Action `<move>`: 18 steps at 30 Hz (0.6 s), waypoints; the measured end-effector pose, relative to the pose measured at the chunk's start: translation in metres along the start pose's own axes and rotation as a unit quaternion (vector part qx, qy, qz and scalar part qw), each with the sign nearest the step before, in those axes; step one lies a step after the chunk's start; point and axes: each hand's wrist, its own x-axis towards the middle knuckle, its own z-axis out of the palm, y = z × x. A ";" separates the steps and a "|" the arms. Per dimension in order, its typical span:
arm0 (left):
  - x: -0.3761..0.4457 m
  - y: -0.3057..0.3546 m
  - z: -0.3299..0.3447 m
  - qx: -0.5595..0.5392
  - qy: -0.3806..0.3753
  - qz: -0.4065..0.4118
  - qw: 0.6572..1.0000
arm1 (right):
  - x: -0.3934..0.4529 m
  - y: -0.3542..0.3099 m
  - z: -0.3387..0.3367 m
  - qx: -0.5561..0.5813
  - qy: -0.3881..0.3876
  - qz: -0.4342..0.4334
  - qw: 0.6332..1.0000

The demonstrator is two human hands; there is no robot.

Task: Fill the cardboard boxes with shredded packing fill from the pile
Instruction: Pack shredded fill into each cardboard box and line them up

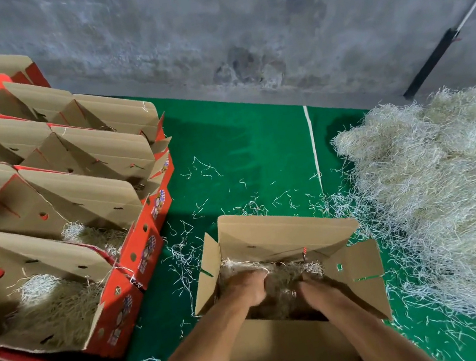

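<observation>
Both hands deep in open box w/ shredded fill.

Head camera looks steeply down, close above an open box.

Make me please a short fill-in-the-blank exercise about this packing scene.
1. Both hands, the left hand and the right hand, press into the fill inside the open ____.
2. The big pile of shredded fill lies to the person's ____.
3. The floor covering is ____.

Missing words: box; right; green
</observation>
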 end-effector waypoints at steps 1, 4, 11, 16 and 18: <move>0.001 -0.001 0.002 0.020 -0.021 0.001 1.000 | 0.002 0.001 -0.001 -0.003 -0.003 0.001 1.000; 0.005 0.002 0.001 0.073 -0.061 -0.011 0.995 | 0.006 -0.004 -0.005 -0.013 0.005 0.001 1.000; 0.005 0.017 -0.029 0.039 -0.021 -0.005 0.999 | 0.002 -0.024 -0.028 0.042 0.049 -0.038 0.997; 0.002 0.002 -0.010 0.021 -0.138 -0.047 0.989 | 0.009 -0.033 0.000 0.022 -0.112 -0.022 0.993; -0.004 -0.006 0.007 0.011 -0.184 -0.065 0.981 | 0.010 -0.035 0.006 -0.003 -0.110 -0.011 0.994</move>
